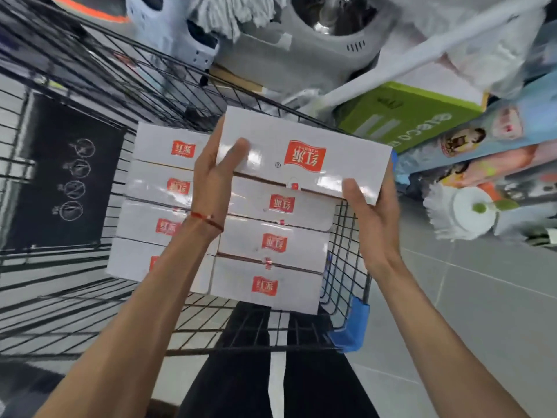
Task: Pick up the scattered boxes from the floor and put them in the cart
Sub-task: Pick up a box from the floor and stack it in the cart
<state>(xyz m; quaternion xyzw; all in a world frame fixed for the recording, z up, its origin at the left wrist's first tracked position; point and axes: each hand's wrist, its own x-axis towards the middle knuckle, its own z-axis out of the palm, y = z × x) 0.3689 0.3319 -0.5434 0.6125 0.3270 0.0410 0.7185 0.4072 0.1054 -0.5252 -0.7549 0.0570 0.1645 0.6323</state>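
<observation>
I hold a white box with a red logo (304,153) over the black wire cart (346,230). My left hand (214,182) grips its left end, thumb on top. On its near right corner my right hand (372,215) holds it, thumb on the top face. Below it, inside the cart, several identical white boxes (271,245) lie in two side-by-side rows. The held box hangs above the far end of the right row.
A dark sign with round pictograms (69,179) lies in the cart's left part. A blue bumper (352,324) caps the cart's near right corner. Shelves with mops (461,212), a green carton (404,116) and packaged goods stand to the right. Grey tiled floor (482,312) lies at the lower right.
</observation>
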